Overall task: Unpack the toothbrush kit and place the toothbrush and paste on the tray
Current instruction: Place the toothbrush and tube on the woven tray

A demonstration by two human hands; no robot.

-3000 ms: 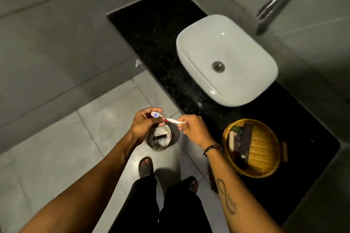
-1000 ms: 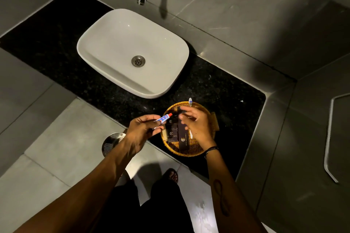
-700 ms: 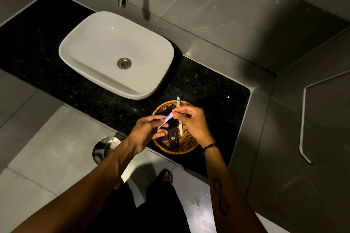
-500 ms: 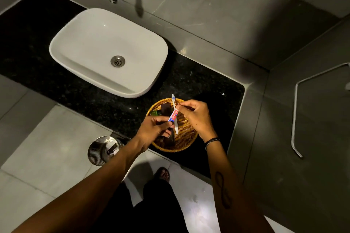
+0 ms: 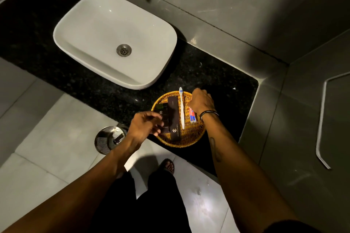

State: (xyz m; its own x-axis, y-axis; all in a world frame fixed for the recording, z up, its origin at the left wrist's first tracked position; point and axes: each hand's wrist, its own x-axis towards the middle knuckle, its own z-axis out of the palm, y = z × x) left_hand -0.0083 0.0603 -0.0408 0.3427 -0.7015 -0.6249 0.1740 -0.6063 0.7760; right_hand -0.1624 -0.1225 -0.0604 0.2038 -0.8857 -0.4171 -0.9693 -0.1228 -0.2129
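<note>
My left hand hovers palm down at the near left edge of the tray, fingers loosely spread and holding nothing, their tips over the dark boxes. My right hand reaches over the tray's far right rim, knuckles up; the fingers curl away from me, so I cannot tell whether they grip anything. The toothbrush lies on the tray, long axis running near to far, its bristled head sticking past the far rim toward the sink. The paste lies just right of it, roughly parallel. Half a second ago I held both above the tray; now both lie in it.
</note>
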